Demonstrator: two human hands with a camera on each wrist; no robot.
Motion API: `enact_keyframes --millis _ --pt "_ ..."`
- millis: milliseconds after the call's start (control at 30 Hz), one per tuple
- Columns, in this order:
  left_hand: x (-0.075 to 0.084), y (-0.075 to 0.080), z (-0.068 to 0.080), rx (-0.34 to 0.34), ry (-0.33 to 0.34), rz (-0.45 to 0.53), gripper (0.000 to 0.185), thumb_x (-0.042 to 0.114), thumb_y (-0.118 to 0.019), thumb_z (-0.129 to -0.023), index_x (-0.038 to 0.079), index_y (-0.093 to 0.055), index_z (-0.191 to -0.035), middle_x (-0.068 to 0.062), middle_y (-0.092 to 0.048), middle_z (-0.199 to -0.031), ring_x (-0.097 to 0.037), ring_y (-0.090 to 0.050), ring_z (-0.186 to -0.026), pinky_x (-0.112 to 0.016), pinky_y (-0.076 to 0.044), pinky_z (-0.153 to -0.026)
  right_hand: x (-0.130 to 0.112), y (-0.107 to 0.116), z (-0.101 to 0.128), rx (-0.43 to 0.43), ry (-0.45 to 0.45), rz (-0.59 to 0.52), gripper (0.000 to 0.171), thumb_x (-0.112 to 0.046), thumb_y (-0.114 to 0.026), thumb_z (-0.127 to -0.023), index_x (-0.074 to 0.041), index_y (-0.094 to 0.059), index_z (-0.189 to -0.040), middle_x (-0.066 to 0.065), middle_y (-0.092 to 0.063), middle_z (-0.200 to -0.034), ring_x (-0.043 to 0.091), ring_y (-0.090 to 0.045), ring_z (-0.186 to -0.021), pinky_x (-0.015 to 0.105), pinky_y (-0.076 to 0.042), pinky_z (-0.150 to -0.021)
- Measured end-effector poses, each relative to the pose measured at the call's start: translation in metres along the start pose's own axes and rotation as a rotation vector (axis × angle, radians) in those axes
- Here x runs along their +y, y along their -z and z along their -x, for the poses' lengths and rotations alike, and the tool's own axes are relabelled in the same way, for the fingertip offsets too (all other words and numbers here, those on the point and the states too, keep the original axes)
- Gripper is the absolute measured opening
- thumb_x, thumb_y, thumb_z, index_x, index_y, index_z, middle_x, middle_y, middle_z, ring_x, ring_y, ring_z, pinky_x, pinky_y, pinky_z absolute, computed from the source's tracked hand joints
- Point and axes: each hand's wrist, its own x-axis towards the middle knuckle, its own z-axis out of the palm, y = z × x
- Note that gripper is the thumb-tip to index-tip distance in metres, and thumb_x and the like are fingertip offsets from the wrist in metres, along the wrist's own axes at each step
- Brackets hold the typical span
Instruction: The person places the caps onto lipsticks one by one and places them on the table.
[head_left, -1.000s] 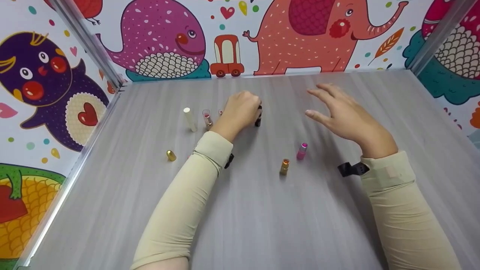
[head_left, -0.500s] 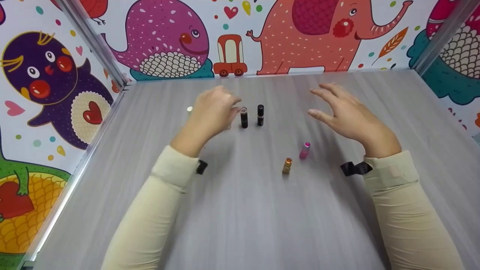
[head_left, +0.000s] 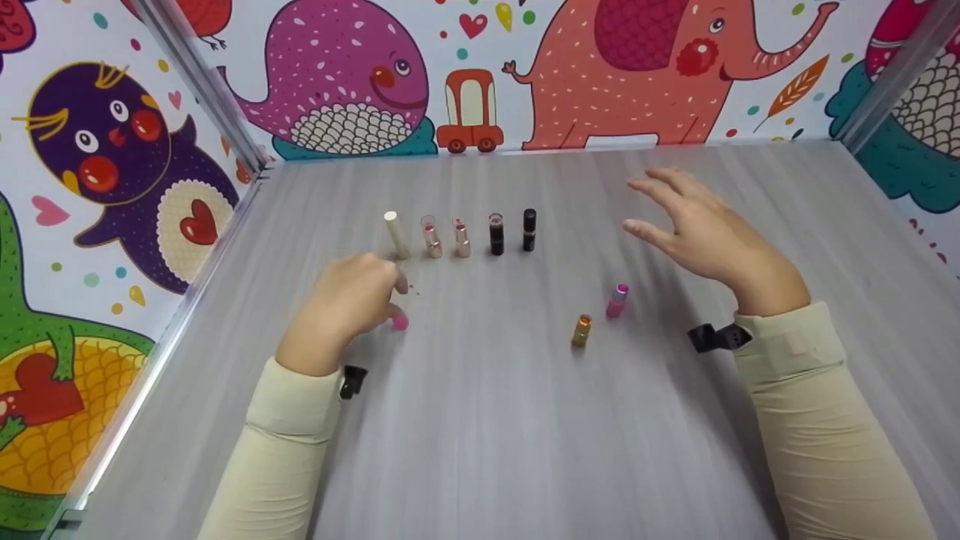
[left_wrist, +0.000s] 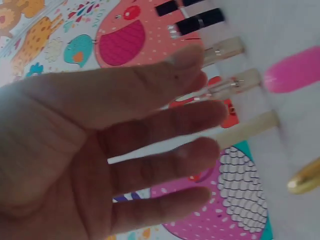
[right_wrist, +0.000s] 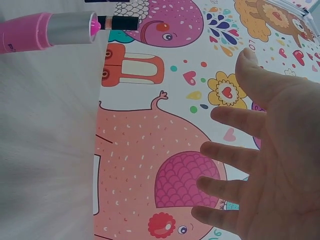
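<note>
The left hand lay low over the bench, fingers relaxed and nearly straight in the left wrist view, holding nothing, with its fingertips right beside a small pink cap lying on its side; whether they touched it could not be told. A hurried pinch there could have sent the round cap rolling off across the smooth surface, and a lifted elbow or sleeve might have swept a gold cap, which showed only in the left wrist view, lying near that hand. Just beyond the knuckles stood a row of five upright lipsticks, cream, two clear-and-gold, two black, close-set enough that one nudge would likely have toppled several. The right hand hovered above the bench with fingers spread wide and empty, palm down, wrist raised. Near and below it stood a pink lipstick and a gold lipstick, both uncapped and upright; a careless drop of that hand could have knocked them over and smeared the bench.
</note>
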Motion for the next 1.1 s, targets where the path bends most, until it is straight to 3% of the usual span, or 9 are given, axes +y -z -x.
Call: enact_keyframes --millis 167,267,400,567,833,967,1100 --pt "-0.011 -0.017 -0.003 -0.011 0.025 -0.021 0.035 0.017 -0.094 -0.081 0.003 -0.083 -0.110 -0.016 -0.079 -0.113 -0.039 -0.074 -0.106 -0.058 -0.059 -0.090 0.001 0.003 0.002 -0.001 -0.006 0.000 0.070 -0.047 -0.065 -0.105 -0.022 -0.041 -0.165 0.016 -0.028 -0.172 0.044 -0.027 -0.157 0.075 -0.031 -0.117" --pt "-0.014 -0.024 -0.006 -0.002 0.014 -0.028 0.029 0.013 -0.093 -0.081 0.004 -0.084 -0.106 -0.015 -0.080 -0.111 -0.039 -0.075 -0.104 -0.057 -0.060 -0.089 0.000 0.005 0.001 0.003 -0.005 0.002 0.070 -0.047 -0.065 -0.104 -0.022 -0.041 -0.165 0.016 -0.028 -0.172 0.044 -0.026 -0.157 0.076 -0.031 -0.117" --pt "-0.014 -0.031 -0.009 0.024 -0.032 -0.047 0.009 0.007 -0.092 -0.080 0.005 -0.083 -0.082 -0.011 -0.080 -0.090 -0.030 -0.071 -0.077 -0.049 -0.060 -0.072 0.000 0.007 0.001 0.012 0.008 0.005 0.069 -0.044 -0.066 -0.105 -0.021 -0.041 -0.165 0.017 -0.029 -0.172 0.044 -0.026 -0.157 0.075 -0.030 -0.118" --pt "-0.009 -0.035 -0.011 0.054 -0.040 -0.078 0.025 0.005 -0.093 -0.077 0.008 -0.073 -0.063 -0.008 -0.073 -0.070 -0.021 -0.051 -0.060 -0.045 -0.053 -0.059 0.001 0.006 0.002 0.013 0.010 0.004 0.069 -0.043 -0.066 -0.105 -0.019 -0.042 -0.165 0.018 -0.029 -0.171 0.043 -0.025 -0.157 0.075 -0.029 -0.118" --pt "-0.007 -0.038 -0.014 0.068 -0.030 -0.078 0.023 0.001 -0.092 -0.074 0.006 -0.072 -0.064 -0.010 -0.073 -0.071 -0.022 -0.054 -0.059 -0.051 -0.057 -0.061 0.005 0.007 0.005 -0.028 -0.017 -0.022 0.070 -0.048 -0.065 -0.104 -0.021 -0.042 -0.165 0.016 -0.029 -0.172 0.045 -0.027 -0.156 0.077 -0.030 -0.116" --pt "-0.010 -0.038 -0.013 0.064 -0.035 -0.066 0.023 0.001 -0.092 -0.073 0.006 -0.072 -0.064 -0.010 -0.072 -0.071 -0.023 -0.056 -0.060 -0.051 -0.057 -0.061 0.007 0.008 0.006 -0.106 -0.015 -0.050 0.076 -0.055 -0.066 -0.102 -0.020 -0.042 -0.165 0.016 -0.030 -0.172 0.044 -0.029 -0.156 0.076 -0.033 -0.116" --pt "-0.011 -0.038 -0.012 0.060 -0.039 -0.056 0.022 0.001 -0.092 -0.073 0.006 -0.072 -0.065 -0.009 -0.072 -0.071 -0.026 -0.060 -0.061 -0.051 -0.057 -0.062 0.008 0.004 0.005 -0.191 0.016 -0.073 0.084 -0.054 -0.080 -0.092 -0.017 -0.048 -0.161 0.016 -0.038 -0.168 0.042 -0.034 -0.154 0.072 -0.038 -0.115"
